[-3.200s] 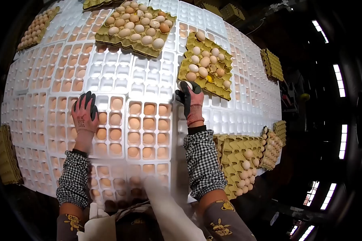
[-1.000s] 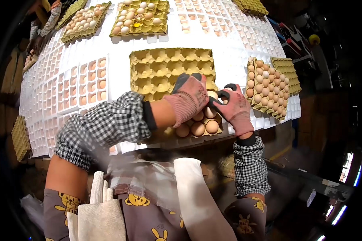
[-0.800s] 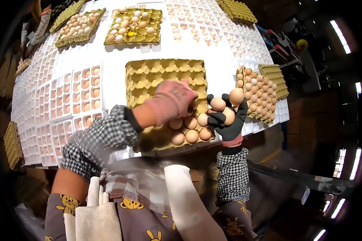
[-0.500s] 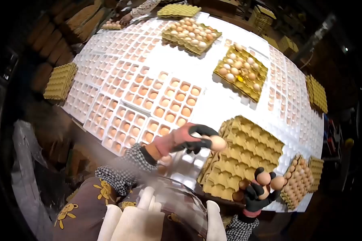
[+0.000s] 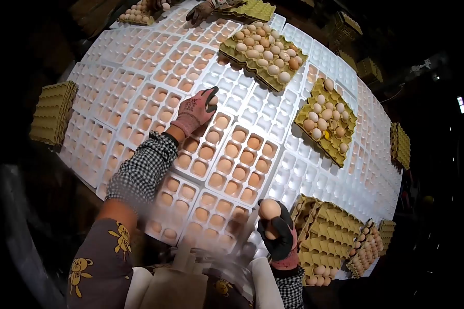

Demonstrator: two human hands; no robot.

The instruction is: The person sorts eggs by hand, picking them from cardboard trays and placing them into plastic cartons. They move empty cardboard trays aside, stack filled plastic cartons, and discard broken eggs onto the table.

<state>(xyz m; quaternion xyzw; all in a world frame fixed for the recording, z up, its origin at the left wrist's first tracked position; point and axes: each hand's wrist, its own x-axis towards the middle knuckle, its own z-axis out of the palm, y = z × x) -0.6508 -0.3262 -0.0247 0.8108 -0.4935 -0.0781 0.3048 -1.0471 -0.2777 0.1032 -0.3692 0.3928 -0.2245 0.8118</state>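
Note:
My left hand [image 5: 195,109], in a pink and black glove, stretches forward over the white plastic egg trays. Its fingers are closed around an egg [image 5: 213,101] at the far end of a filled tray. My right hand [image 5: 282,238], gloved the same way, is closed around eggs, one pale brown egg [image 5: 269,209] on top and another partly hidden in the palm. It is at the left side of a stack of yellow pulp trays [image 5: 330,226]. Between my hands lies a white tray [image 5: 222,149] with brown eggs in its cells.
A pulp tray of eggs [image 5: 263,57] stands at the back, and another [image 5: 322,121] to the right holds a broken yolk [image 5: 327,135]. More pulp trays [image 5: 54,113] are stacked at the left edge. Another person's gloved hand [image 5: 201,11] is at the far side.
My left hand has moved forward and left with an egg to the far end of a tray. My right hand, still holding eggs, has moved left past the pulp stack. The view has shifted.

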